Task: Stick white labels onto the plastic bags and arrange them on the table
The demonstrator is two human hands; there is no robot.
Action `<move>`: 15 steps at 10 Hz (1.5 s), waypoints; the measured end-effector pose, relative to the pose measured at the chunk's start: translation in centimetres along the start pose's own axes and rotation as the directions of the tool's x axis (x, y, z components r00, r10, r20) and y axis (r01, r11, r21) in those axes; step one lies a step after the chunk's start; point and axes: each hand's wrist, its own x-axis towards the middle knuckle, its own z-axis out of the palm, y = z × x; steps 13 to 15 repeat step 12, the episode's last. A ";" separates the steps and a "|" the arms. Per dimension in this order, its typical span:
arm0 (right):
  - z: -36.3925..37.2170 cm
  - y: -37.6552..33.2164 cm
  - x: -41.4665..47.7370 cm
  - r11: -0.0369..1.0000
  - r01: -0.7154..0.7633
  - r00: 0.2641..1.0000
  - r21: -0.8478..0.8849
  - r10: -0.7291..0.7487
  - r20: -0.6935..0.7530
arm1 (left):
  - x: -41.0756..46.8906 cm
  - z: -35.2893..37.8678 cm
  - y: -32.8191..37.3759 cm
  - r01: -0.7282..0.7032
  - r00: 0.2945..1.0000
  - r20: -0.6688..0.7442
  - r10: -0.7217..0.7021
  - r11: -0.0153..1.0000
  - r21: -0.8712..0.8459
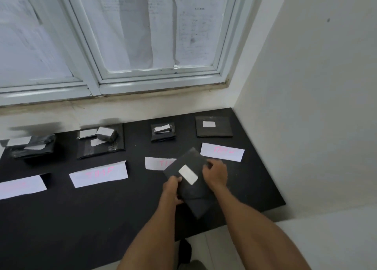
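Above the black table (81,218) I hold a flat black plastic bag (195,200), tilted, with a white label (188,174) stuck on its upper face. My left hand (173,190) grips the bag's left edge, thumb near the label. My right hand (215,174) grips its right edge with curled fingers. At the back of the table lie labelled black bags: a flat one (213,127) at the right, a small stack (163,132), a pile (101,140) and another pile (30,147) at the far left.
White paper strips with pink writing lie in front of the bags: one (222,152) at the right, one (157,163) partly under the held bag, one (99,175), one (21,187). A wall stands close on the right, a window behind.
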 end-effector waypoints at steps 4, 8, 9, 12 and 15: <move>-7.0 -2.3 19.6 0.979 -0.199 0.977 0.043 0.201 -0.073 | 7.9 15.4 11.9 -0.118 0.979 0.121 0.164 0.940 -0.320; -2.3 4.4 33.4 0.874 -0.387 0.922 0.293 0.369 0.115 | 18.8 23.2 14.3 0.044 0.999 0.032 -0.038 0.982 -0.183; -1.5 5.2 34.4 0.899 -0.355 0.935 0.255 0.342 0.096 | 20.0 23.5 14.5 0.043 0.999 0.004 -0.043 0.987 -0.154; -2.4 2.1 31.4 0.924 -0.309 0.950 0.224 0.287 0.125 | 17.3 20.3 15.9 -0.056 0.998 -0.023 0.062 0.980 0.190; -2.4 2.1 31.4 0.924 -0.309 0.950 0.224 0.287 0.125 | 17.3 20.3 15.9 -0.056 0.998 -0.023 0.062 0.980 0.190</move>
